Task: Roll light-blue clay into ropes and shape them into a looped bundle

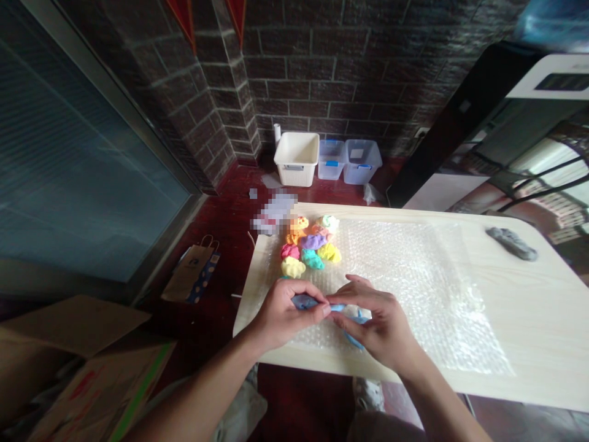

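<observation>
My left hand point(288, 310) and my right hand point(375, 319) meet over the near left part of a light wooden table point(529, 307). Both are closed in a pinch on a piece of blue clay point(338, 307) stretched between them; more blue shows under my right palm. They work above a sheet of bubble wrap point(414, 276). Just beyond my hands lies a heap of several coloured clay lumps point(310, 242): yellow, pink, teal, purple, orange and pale green.
A grey clay lump point(512, 242) lies at the table's far right. On the floor beyond stand a white bin point(297, 158) and two clear boxes point(350, 161). A paper bag point(191, 276) sits left of the table, cardboard boxes point(78, 362) at lower left.
</observation>
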### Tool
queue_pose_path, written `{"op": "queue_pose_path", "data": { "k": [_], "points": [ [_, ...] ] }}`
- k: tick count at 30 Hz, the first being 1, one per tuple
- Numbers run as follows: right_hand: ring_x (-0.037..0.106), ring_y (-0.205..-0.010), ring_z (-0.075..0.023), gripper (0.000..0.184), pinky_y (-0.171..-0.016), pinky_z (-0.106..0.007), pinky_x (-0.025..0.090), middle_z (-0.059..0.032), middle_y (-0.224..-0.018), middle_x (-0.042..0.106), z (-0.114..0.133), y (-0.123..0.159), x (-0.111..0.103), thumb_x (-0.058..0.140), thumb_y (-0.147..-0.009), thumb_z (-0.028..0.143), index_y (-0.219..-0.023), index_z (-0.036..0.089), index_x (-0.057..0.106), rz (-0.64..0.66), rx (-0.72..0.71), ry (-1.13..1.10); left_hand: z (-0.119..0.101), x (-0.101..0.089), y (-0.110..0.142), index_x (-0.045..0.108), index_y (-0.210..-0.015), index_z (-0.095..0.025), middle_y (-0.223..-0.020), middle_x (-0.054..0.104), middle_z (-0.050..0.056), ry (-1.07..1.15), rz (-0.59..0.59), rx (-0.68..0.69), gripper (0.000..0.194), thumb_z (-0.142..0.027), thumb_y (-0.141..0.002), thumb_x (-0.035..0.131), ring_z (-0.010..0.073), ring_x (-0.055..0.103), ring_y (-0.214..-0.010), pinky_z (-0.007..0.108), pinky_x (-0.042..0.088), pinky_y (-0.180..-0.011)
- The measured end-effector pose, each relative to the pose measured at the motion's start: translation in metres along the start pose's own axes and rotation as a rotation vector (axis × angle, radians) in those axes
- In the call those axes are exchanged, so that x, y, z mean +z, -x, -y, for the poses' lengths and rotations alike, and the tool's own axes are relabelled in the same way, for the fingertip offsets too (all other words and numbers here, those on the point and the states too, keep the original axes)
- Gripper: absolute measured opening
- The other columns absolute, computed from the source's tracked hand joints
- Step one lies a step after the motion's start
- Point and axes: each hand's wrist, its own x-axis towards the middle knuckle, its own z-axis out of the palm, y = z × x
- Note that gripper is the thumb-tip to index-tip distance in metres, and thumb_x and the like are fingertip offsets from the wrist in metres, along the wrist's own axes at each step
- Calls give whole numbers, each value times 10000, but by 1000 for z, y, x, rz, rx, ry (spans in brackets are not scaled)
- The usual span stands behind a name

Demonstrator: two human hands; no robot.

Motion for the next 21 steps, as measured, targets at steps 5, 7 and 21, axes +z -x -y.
{"op": "queue_pose_path", "data": {
  "k": [5,7,21],
  "points": [
    [739,-815,-186,335,-1034,-447,488,11,-924,812,2,0,1,752,-965,164,-1233,361,791,9,-83,45,8,1,2,737,-933,-126,-788,714,34,157,25,-96,291,-384,-838,833,115,610,-654,222,469,-626],
    [740,-835,-194,334,-1020,-445,500,3,-929,810,3,0,-1,723,-977,145,-1232,350,794,14,-72,59,10,-2,3,709,-1032,-143,-865,718,34,233,57,-125,352,-409,-841,839,114,623,-683,220,482,-641],
    [771,-914,-207,295,-1017,-424,537,-20,-1044,842,0,0,-1,741,-973,161,-1213,327,786,-22,-53,42,4,0,-1,773,-984,-97,-700,727,42,324,24,-137,316,-367,-845,861,117,663,-611,225,549,-619]
  ]
}}
